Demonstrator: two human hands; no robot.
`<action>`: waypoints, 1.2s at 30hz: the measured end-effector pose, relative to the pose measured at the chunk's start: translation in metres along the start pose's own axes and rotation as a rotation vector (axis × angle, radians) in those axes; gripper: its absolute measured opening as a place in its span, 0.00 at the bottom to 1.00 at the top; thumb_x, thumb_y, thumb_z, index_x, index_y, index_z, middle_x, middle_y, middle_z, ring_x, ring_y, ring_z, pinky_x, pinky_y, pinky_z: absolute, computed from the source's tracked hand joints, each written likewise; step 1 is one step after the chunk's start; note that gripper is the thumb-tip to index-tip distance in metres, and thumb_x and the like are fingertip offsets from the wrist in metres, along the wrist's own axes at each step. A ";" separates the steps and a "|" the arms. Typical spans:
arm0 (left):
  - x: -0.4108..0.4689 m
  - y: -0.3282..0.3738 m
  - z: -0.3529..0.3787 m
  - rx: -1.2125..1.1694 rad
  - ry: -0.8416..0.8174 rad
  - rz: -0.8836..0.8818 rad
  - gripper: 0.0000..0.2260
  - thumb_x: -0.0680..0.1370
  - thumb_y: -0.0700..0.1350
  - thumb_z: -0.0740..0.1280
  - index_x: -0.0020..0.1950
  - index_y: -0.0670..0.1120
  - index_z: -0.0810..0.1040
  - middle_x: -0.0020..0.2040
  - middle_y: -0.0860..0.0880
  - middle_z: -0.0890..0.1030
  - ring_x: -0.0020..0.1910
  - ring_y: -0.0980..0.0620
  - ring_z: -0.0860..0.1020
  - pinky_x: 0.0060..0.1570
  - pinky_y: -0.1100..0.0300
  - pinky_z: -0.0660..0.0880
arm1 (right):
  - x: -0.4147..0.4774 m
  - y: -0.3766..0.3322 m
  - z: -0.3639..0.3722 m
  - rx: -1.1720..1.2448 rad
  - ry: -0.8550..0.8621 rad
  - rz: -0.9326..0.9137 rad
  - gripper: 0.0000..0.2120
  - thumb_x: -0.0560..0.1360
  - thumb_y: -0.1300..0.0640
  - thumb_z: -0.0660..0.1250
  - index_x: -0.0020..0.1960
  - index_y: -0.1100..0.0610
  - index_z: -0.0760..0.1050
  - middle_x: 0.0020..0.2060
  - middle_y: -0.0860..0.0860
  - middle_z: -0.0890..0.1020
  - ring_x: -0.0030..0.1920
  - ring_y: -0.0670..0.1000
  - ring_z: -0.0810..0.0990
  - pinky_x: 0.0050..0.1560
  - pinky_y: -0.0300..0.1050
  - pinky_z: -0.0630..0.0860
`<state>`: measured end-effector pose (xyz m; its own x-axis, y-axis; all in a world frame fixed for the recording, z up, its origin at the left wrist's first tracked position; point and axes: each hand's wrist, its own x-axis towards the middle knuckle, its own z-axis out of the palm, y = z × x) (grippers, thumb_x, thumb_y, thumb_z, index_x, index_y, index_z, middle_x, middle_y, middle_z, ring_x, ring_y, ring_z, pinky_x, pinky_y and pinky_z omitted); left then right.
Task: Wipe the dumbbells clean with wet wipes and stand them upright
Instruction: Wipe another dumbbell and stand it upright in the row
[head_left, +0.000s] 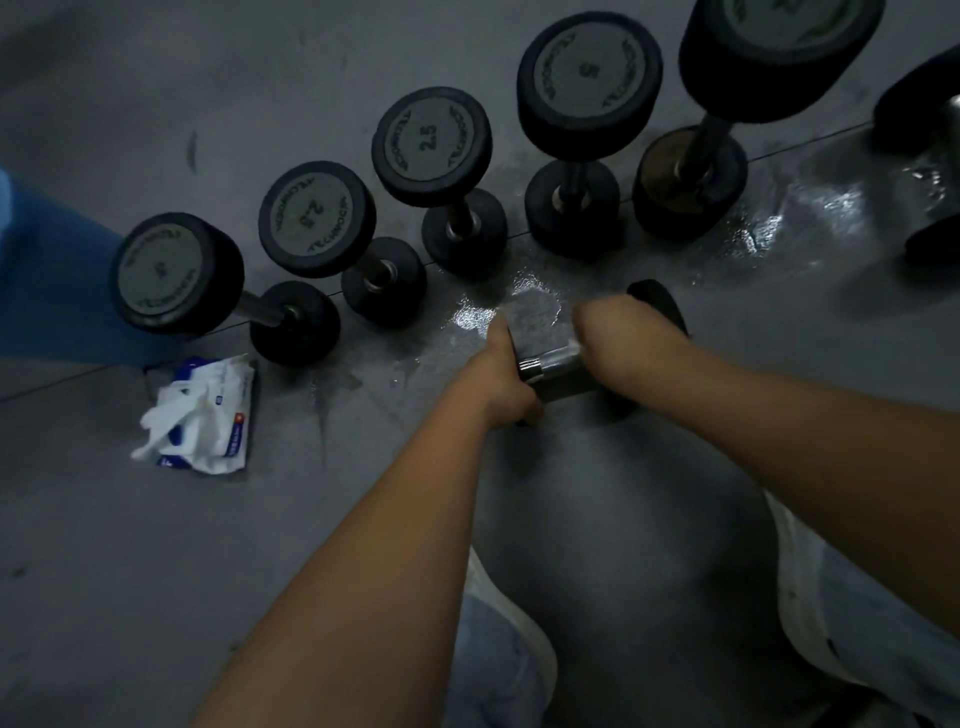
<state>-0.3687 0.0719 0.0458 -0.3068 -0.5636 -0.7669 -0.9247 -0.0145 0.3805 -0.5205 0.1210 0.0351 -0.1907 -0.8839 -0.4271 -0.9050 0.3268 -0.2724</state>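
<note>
Two grips: left hand (500, 378) and right hand (621, 338), fingers curled round the lying dumbbell (551, 364); wet floor (753, 228) may let it skid as you upend it

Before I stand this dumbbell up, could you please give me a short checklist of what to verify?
1. Grip: left hand and right hand both hold the dumbbell by its handle: ok.
2. Handle wiped clean: cannot tell, the hands cover most of it.
3. Floor dry in front of the hands: not ok, it shows a wet sheen.
4. Row of five dumbbells standing upright: ok.
5. Wet wipes pack on the floor nearby, wipe sticking out: ok.
</note>
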 end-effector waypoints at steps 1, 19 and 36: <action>0.001 0.000 -0.001 -0.005 -0.002 0.001 0.57 0.66 0.38 0.76 0.80 0.52 0.37 0.60 0.42 0.76 0.50 0.43 0.77 0.45 0.56 0.74 | 0.001 0.000 0.000 0.003 0.023 0.011 0.07 0.74 0.65 0.61 0.50 0.59 0.75 0.51 0.60 0.79 0.53 0.61 0.79 0.49 0.48 0.74; -0.003 0.002 -0.001 -0.008 -0.003 0.006 0.57 0.67 0.37 0.76 0.80 0.52 0.37 0.59 0.43 0.75 0.51 0.43 0.76 0.48 0.55 0.76 | -0.007 -0.006 0.008 0.018 -0.044 0.064 0.08 0.74 0.64 0.62 0.52 0.58 0.74 0.52 0.59 0.78 0.53 0.61 0.79 0.46 0.47 0.73; -0.003 0.001 0.000 -0.037 0.000 0.019 0.56 0.67 0.36 0.75 0.80 0.52 0.37 0.54 0.45 0.75 0.48 0.45 0.77 0.46 0.55 0.77 | -0.031 -0.023 0.035 0.059 -0.154 -0.018 0.10 0.75 0.62 0.62 0.56 0.57 0.76 0.55 0.57 0.78 0.55 0.59 0.80 0.50 0.49 0.76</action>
<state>-0.3681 0.0736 0.0487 -0.3244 -0.5643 -0.7591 -0.9095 -0.0342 0.4142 -0.4805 0.1522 0.0248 -0.1101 -0.8293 -0.5479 -0.8829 0.3347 -0.3292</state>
